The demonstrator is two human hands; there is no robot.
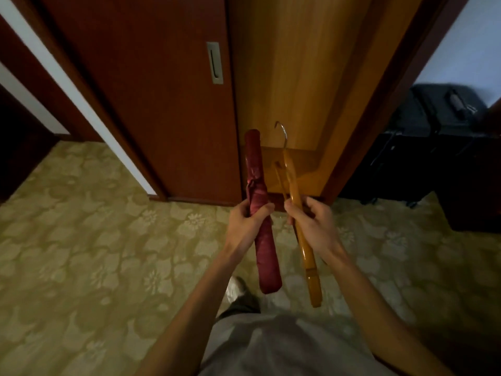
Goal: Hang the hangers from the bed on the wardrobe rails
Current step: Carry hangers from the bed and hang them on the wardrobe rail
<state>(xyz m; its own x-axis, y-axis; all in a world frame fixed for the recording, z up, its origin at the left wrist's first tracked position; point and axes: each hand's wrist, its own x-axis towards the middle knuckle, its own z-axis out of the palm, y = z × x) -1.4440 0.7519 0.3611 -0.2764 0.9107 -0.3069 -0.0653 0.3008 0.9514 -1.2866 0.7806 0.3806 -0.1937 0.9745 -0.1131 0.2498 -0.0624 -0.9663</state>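
Room lighting running dim and warm; exposure sitting low. Open wardrobe interior (298, 77) catching most light, glowing orange. Wall (466, 50) at upper right showing pale bluish, cooler than rest. Dark luggage (433, 112) at right sinking into near-black, detail barely reading. Left edge falling into deep shadow. Carpet (95, 240) lighting evenly, no hard shadows. Wide-angle lens bending door edges outward toward corners. Whole frame looking soft, slightly smeared; forearms at bottom blurring most.
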